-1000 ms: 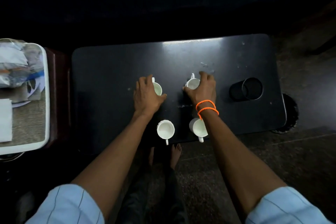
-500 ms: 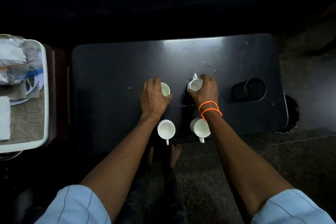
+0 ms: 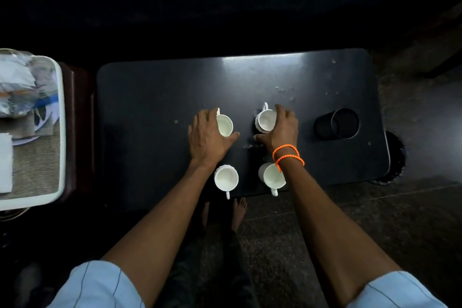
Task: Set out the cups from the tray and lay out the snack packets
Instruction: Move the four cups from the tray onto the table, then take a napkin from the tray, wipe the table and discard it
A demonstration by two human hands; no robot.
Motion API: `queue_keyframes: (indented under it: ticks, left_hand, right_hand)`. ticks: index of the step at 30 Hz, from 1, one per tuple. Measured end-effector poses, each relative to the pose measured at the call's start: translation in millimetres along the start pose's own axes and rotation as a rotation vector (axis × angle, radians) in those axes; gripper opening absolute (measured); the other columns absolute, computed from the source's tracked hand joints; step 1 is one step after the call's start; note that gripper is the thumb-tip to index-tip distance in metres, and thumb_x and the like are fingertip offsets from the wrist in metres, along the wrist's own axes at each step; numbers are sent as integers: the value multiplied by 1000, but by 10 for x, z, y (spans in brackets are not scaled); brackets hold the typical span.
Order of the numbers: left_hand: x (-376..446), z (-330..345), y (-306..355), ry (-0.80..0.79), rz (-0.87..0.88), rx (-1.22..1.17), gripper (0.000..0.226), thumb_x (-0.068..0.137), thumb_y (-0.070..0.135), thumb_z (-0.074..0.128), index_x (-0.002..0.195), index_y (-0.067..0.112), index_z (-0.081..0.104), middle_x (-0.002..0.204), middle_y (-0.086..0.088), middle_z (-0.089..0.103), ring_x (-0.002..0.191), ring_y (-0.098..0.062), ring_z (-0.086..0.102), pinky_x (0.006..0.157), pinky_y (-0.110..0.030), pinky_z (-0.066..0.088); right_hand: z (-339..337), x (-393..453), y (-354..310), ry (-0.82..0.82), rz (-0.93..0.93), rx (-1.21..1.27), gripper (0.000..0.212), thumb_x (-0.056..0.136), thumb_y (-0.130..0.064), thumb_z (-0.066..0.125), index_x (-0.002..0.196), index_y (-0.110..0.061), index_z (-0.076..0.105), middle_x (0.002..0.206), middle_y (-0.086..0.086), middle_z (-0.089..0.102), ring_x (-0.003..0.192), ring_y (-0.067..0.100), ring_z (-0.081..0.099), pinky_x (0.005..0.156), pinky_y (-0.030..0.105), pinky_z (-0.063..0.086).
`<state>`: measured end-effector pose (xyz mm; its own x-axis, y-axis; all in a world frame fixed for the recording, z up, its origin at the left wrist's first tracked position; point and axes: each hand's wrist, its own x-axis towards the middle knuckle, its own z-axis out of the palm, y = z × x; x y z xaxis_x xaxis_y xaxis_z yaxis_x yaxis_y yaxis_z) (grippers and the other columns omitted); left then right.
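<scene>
Four white cups (image 3: 226, 177) on black table (image 3: 155, 112), black round holder (image 3: 337, 123), orange beaded bands (image 3: 287, 155) on wrist, pale blue thin-striped sleeves (image 3: 100, 285), white-rimmed tray (image 3: 61, 132) with beige woven liner, silvery packets (image 3: 22, 87).

Both arms outstretched, left hand (image 3: 206, 136) and right hand (image 3: 281, 130) each cupping a white cup.

You're in a dim home sitting room: low dark tabletop (image 3: 155, 112), teacups (image 3: 226, 177), your bare feet (image 3: 238, 212) on stone floor (image 3: 375, 220).
</scene>
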<state>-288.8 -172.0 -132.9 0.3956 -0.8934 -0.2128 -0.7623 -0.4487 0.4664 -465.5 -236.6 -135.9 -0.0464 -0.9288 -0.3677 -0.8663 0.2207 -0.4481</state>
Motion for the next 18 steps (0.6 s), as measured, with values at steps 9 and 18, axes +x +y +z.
queue_keyframes:
  ticks: [9, 18]
  left_hand:
    - [-77, -525, -536, 114, -120, -67, 73, 83, 63, 67, 137, 14, 59, 132, -7, 60, 124, -27, 56, 101, -46, 48]
    - [-225, -1458, -1639, 371, -340, -89, 62, 88, 52, 68, 133, 9, 62, 128, -11, 63, 120, -31, 60, 97, -46, 51]
  right_hand:
    - [134, -85, -1000, 16, -269, -205, 102, 54, -26, 89, 145, -24, 41, 146, 13, 42, 134, 36, 41, 114, 46, 34]
    - [809, -666, -2452, -134, -621, -113, 85, 70, -23, 85, 146, -13, 47, 145, 14, 45, 133, 32, 44, 112, 42, 41]
